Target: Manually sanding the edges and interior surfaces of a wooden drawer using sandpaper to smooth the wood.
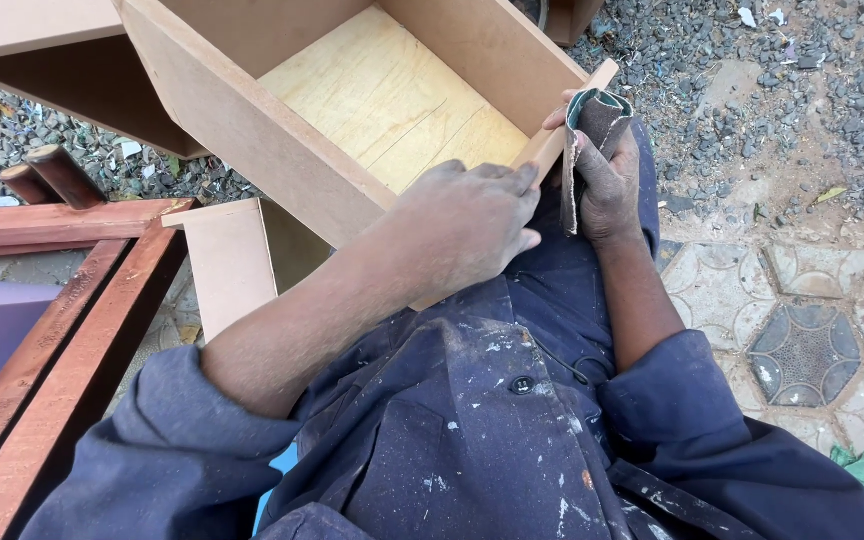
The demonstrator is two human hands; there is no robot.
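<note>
A wooden drawer box of brown board with a pale plywood bottom rests against my lap, its open side facing up. My left hand lies on the drawer's near edge, fingers curled over the rim. My right hand grips a folded piece of sandpaper, dark on one side and green on the other, and presses it against the drawer's near right corner. I wear dusty dark blue overalls.
A second smaller board box stands to the left of my lap. Reddish wooden frame rails lie at the left. Another board piece sits top left. Gravel and patterned paving are on the right.
</note>
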